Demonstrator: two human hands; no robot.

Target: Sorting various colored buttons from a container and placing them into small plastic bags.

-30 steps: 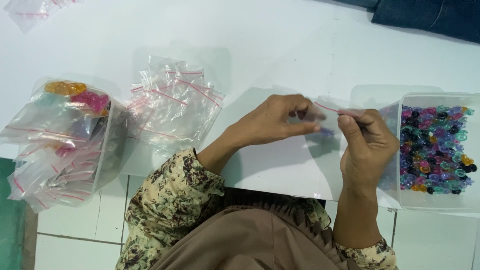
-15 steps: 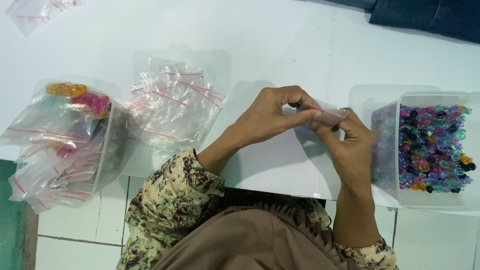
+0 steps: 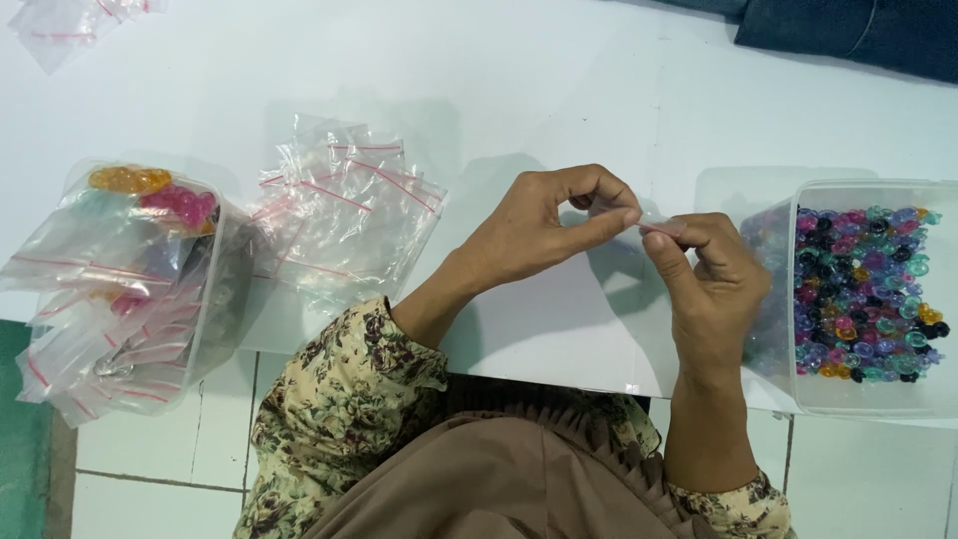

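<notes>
My left hand point(image 3: 549, 225) and my right hand point(image 3: 711, 289) meet above the white table point(image 3: 559, 80), both pinching the top edge of a small clear zip bag point(image 3: 654, 222) with a red strip. Most of the bag is hidden behind my fingers, so its contents cannot be made out. Just right of my right hand stands a clear plastic box point(image 3: 868, 399) full of small coloured beads point(image 3: 863, 289) in purple, teal, pink and orange.
A loose pile of empty clear zip bags point(image 3: 344, 210) lies left of my hands. A clear tub point(image 3: 215, 299) at the far left holds filled bags with orange and pink pieces. Dark blue cloth point(image 3: 858, 30) lies at the top right. Tiled floor shows below the table edge.
My hands have come closer together and lifted slightly, pinching along the bag's top edge. The bag now sits folded between my fingers instead of hanging open beside the bead box.
</notes>
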